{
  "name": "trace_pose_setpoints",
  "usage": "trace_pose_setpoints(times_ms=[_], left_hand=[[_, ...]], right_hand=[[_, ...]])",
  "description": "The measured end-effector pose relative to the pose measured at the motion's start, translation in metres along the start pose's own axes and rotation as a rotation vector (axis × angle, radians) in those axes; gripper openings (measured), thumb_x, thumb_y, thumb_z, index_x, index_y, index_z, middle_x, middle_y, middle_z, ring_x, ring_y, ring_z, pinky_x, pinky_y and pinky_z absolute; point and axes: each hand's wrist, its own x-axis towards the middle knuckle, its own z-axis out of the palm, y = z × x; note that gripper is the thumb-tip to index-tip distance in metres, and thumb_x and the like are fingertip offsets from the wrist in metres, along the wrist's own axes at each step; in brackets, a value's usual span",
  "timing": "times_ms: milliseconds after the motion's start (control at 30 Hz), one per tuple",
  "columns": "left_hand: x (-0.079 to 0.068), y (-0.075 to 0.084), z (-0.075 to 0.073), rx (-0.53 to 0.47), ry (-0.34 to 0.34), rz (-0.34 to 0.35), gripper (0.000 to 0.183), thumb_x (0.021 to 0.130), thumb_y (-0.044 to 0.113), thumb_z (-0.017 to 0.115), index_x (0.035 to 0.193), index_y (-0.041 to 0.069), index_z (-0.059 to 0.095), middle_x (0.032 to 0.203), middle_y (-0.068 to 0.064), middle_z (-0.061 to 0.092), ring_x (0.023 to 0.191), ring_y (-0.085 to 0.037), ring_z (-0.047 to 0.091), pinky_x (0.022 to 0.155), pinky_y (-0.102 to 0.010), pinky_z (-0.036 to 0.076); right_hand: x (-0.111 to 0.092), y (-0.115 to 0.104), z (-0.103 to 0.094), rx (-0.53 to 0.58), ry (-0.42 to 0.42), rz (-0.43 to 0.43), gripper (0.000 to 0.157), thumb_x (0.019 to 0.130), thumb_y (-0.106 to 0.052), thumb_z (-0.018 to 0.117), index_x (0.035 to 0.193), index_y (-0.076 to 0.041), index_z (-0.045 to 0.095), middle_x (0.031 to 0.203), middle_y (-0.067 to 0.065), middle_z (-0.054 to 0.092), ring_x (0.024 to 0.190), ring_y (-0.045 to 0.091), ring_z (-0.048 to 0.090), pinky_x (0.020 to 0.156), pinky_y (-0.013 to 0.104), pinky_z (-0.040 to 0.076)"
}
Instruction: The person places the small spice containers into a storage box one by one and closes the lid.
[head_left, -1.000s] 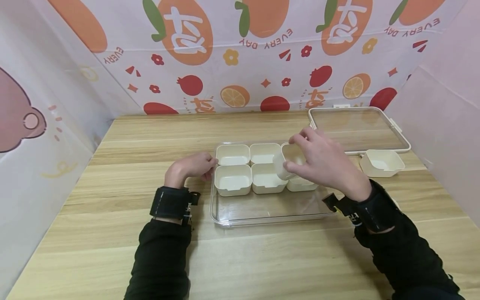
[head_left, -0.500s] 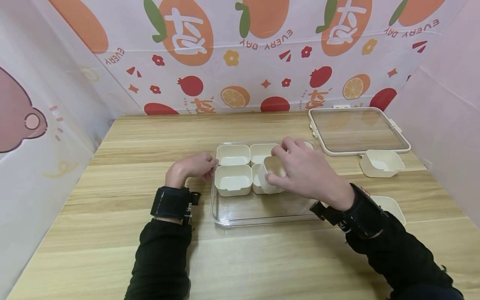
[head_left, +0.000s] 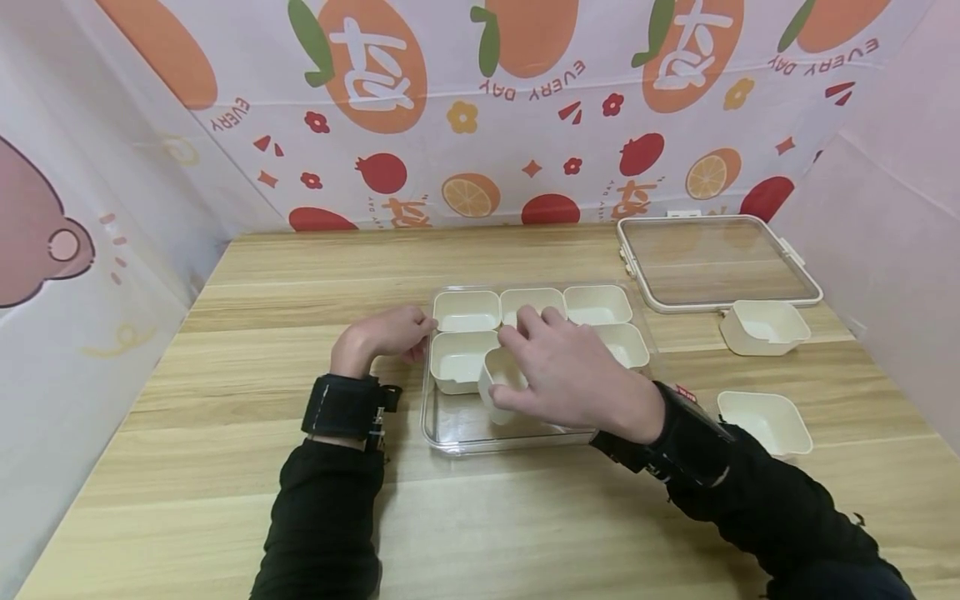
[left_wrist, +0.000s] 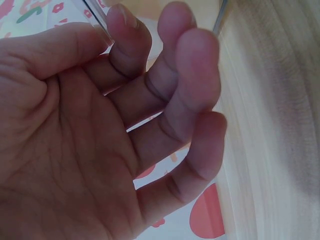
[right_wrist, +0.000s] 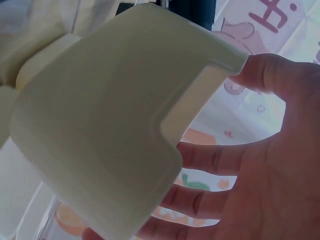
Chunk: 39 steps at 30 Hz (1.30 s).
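Observation:
My right hand (head_left: 573, 371) holds a cream plastic bin (right_wrist: 100, 115) by its rim, thumb on one side and fingers on the other. The bin is tilted, with a notch in its side, above the front part of a clear tray (head_left: 457, 423). At the tray's left side, my left hand (head_left: 386, 331) pinches the wall between thumb and index finger (left_wrist: 127, 42); its other fingers are loosely curled. Inside the tray stand several matching bins: a back row including a right-hand bin (head_left: 598, 306), then a left bin (head_left: 461, 362) and a right bin (head_left: 626, 343) before it.
A clear lid with a cream frame (head_left: 735, 306) lies at the back right of the wooden table (head_left: 225, 417). Before it sits a loose cream bin (head_left: 765, 329). Another loose bin (head_left: 765, 421) is beside the right forearm. A printed cloth (head_left: 525, 108) hangs behind the table.
My right hand has carried the bin leftward and toward me, from the tray's back right to its front. The back right and front right bins are uncovered. My left hand has stayed put.

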Motion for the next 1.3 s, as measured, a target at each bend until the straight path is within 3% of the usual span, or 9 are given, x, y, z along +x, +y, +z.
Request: trace_pose_setpoints(times_ms=[367,633,933,1167,1300], left_hand=[[0.000,0.000,0.000,-0.003,0.003,-0.022,0.038,0.098,0.017,0.031,0.072,0.002,0.055,0.073,-0.014,0.057,0.066,-0.024,0.056,0.069,-0.041,0.049],[-0.001,0.001,0.001,0.004,0.007,-0.014,0.039,0.098,0.018,0.031,0.070,0.003,0.055,0.072,-0.012,0.058,0.066,-0.024,0.056,0.069,-0.041,0.049],[0.000,0.000,0.001,0.015,0.013,-0.015,0.039,0.097,0.017,0.032,0.070,0.003,0.056,0.072,-0.012,0.058,0.065,-0.023,0.056,0.069,-0.041,0.049],[0.000,0.000,0.001,0.017,0.017,-0.003,0.038,0.097,0.016,0.032,0.071,0.002,0.056,0.073,-0.013,0.058,0.066,-0.023,0.056,0.069,-0.041,0.049],[-0.001,0.001,0.001,0.020,0.020,-0.008,0.038,0.097,0.016,0.032,0.072,0.003,0.056,0.074,-0.013,0.058,0.066,-0.022,0.056,0.070,-0.041,0.048]], right_hand=[[0.008,-0.012,0.015,-0.081,0.106,-0.088,0.038,0.073,-0.044,0.047,0.088,-0.010,0.057,0.082,0.006,0.049,0.063,0.021,0.041,0.040,0.027,0.034],[0.010,-0.024,0.017,-0.084,0.007,-0.042,0.037,0.076,-0.046,0.046,0.088,-0.012,0.055,0.081,0.004,0.045,0.066,0.019,0.040,0.038,0.026,0.034],[0.014,-0.031,0.022,-0.085,0.015,-0.031,0.037,0.076,-0.046,0.048,0.087,-0.011,0.055,0.086,0.007,0.048,0.070,0.022,0.043,0.038,0.030,0.039],[0.017,-0.039,0.032,-0.106,-0.105,-0.004,0.044,0.082,-0.051,0.044,0.096,-0.011,0.055,0.095,0.009,0.048,0.080,0.025,0.043,0.042,0.033,0.043],[0.018,-0.042,0.037,-0.123,-0.125,0.002,0.047,0.084,-0.056,0.044,0.096,-0.011,0.056,0.099,0.011,0.047,0.080,0.025,0.044,0.042,0.031,0.044]])
